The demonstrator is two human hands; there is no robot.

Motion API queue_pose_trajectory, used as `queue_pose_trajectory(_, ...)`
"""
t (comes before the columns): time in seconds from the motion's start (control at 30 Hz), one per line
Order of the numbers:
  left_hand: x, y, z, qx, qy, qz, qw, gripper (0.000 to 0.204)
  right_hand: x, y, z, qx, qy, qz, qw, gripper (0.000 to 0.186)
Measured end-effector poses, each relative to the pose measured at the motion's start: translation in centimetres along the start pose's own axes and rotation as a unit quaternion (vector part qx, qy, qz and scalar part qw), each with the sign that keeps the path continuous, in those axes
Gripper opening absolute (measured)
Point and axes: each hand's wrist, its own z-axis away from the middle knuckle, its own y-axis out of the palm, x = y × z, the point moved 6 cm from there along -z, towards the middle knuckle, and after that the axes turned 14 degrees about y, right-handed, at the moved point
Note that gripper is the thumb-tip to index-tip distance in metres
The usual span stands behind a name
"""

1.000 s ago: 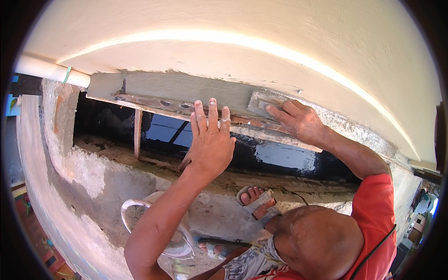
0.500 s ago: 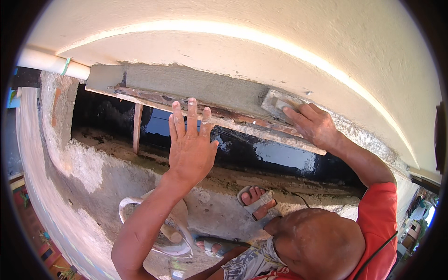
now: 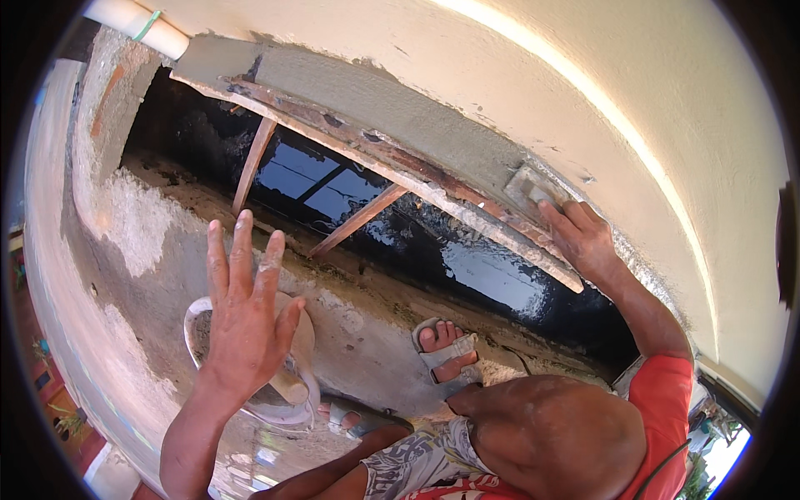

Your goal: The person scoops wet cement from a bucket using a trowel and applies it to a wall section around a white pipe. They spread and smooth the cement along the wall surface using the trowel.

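Observation:
My left hand (image 3: 250,317) hovers with fingers spread over a white bucket (image 3: 192,325), which has a cylindrical handle or stick inside. My right hand (image 3: 579,237) grips a flat, mortar-coated float (image 3: 529,183) against the right part of a grey plastered band (image 3: 392,96) beneath a cream wall. A long, crusted board (image 3: 533,250) runs along that band’s lower edge, held by wooden props (image 3: 362,221) across a dark opening. The float’s underside is hidden.
Dark, reflective water (image 3: 492,275) lies inside the long opening. A white pipe (image 3: 162,33) enters at upper left. My sandaled foot (image 3: 446,354) rests on the rough concrete beside the opening, below my bent knee (image 3: 554,425). A rough masonry edge (image 3: 117,125) borders the left.
My left hand has moved down and leftward, away from the board to above the bucket. The float in my right hand has slid rightward along the band. The view has tilted, showing more water.

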Motion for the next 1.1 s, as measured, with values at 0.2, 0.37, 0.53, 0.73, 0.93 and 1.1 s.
queue_pose_trajectory(0.2,2.7,-0.7,10.5,0.039,-0.118,0.004,0.992,0.073,-3.7,-2.1,6.3,-0.040,0.093,0.019,0.995,0.045)
queue_pose_trajectory(0.37,1.6,-0.8,15.8,0.058,-0.187,0.040,0.980,0.069,-1.2,-2.3,3.5,-0.082,0.059,-0.005,0.995,0.046)
queue_pose_trajectory(0.53,-0.8,-1.7,19.2,0.025,-0.157,0.044,0.986,0.068,0.4,-1.3,0.3,-0.065,0.019,-0.013,0.998,0.050)
queue_pose_trajectory(0.73,-1.9,-2.2,21.6,0.009,-0.254,0.116,0.960,0.052,-0.2,-0.6,1.8,-0.032,0.017,0.001,0.999,0.052)
queue_pose_trajectory(0.93,-1.5,-0.3,24.1,-0.065,-0.355,0.244,0.900,0.069,-2.4,-1.0,5.4,-0.023,0.060,0.021,0.998,0.044)
queue_pose_trajectory(1.1,-1.4,-0.4,24.4,-0.035,-0.347,0.207,0.914,0.082,-1.5,-2.0,4.3,-0.076,0.057,0.014,0.995,0.046)
